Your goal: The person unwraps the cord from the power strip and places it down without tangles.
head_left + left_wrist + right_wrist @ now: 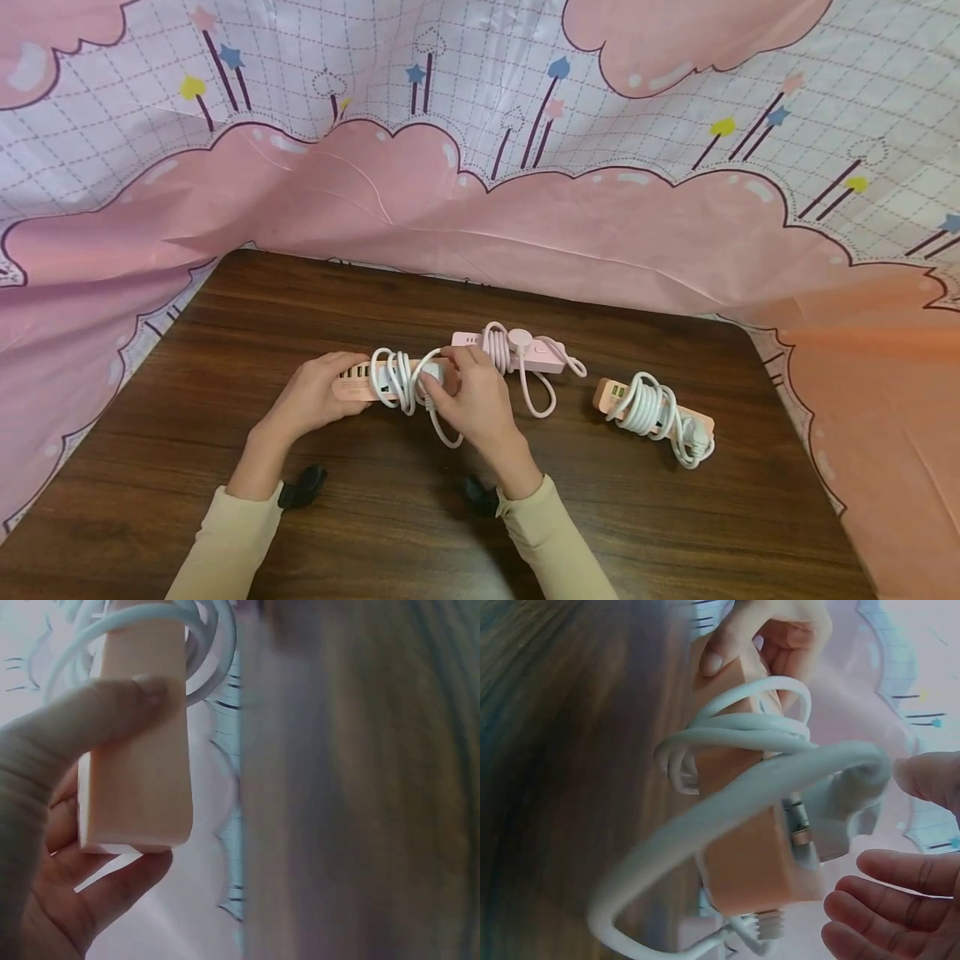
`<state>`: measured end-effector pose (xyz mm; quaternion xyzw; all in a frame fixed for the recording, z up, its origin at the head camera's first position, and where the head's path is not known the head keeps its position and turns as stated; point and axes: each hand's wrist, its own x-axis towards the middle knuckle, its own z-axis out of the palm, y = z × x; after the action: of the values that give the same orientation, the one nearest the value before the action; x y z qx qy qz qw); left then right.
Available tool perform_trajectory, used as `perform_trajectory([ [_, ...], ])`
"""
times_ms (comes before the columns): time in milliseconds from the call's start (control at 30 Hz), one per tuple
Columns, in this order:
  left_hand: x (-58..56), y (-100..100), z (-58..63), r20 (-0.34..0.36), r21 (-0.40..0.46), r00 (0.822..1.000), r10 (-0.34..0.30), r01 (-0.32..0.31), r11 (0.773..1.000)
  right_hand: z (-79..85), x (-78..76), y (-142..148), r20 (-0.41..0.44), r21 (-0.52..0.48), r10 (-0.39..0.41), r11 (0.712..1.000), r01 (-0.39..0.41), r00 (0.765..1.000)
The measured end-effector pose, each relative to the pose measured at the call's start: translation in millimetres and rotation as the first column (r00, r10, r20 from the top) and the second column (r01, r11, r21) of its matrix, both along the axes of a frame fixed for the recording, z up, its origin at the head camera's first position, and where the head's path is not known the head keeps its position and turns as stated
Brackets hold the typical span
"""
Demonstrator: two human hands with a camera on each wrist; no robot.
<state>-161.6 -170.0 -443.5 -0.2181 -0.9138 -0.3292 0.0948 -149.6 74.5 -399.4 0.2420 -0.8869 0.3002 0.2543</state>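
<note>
My left hand grips one end of a peach-coloured power strip, thumb on one face and fingers round the other side. A white cord is looped several times round the strip's middle. At its other end a white plug sits against the socket face, and a loop of cord hangs below. My right hand is beside that plug; in the right wrist view its fingers are spread and a small gap separates them from the plug.
Behind my right hand lies a pink power strip with its cord wrapped round it. Another peach power strip with a coiled white cord lies to the right on the dark wooden table. A patterned pink curtain hangs behind the table.
</note>
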Motion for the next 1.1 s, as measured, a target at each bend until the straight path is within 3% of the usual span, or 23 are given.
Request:
perform_trajectory([
  [200, 7.1, 11.0, 22.8, -0.084, -0.007, 0.996, -0.043, 0.042, 0.999, 17.6, 10.6, 16.0, -0.034, -0.019, -0.012, 1.0, 0.011, 0.999],
  [400, 10.0, 30.4, 45.9, -0.132, -0.004, 0.985, -0.11, 0.111, 0.994, 37.4, 25.9, 32.6, 0.001, -0.023, -0.035, 0.999, 0.035, 0.999],
  [567, 9.7, 49.0, 60.2, -0.171, 0.001, 0.973, -0.153, 0.155, 0.988, 51.8, 39.0, 44.3, 0.021, 0.03, -0.105, 0.994, 0.104, 0.994],
  [867, 8.7, 83.7, 75.4, -0.206, 0.003, 0.953, -0.223, 0.228, 0.974, 66.9, 54.1, 65.5, 0.102, 0.1, -0.248, 0.966, 0.238, 0.963],
  [1100, 10.0, 104.8, 80.2, -0.238, -0.013, 0.939, -0.25, 0.254, 0.967, 71.0, 57.4, 76.5, 0.135, 0.117, -0.33, 0.942, 0.316, 0.934],
])
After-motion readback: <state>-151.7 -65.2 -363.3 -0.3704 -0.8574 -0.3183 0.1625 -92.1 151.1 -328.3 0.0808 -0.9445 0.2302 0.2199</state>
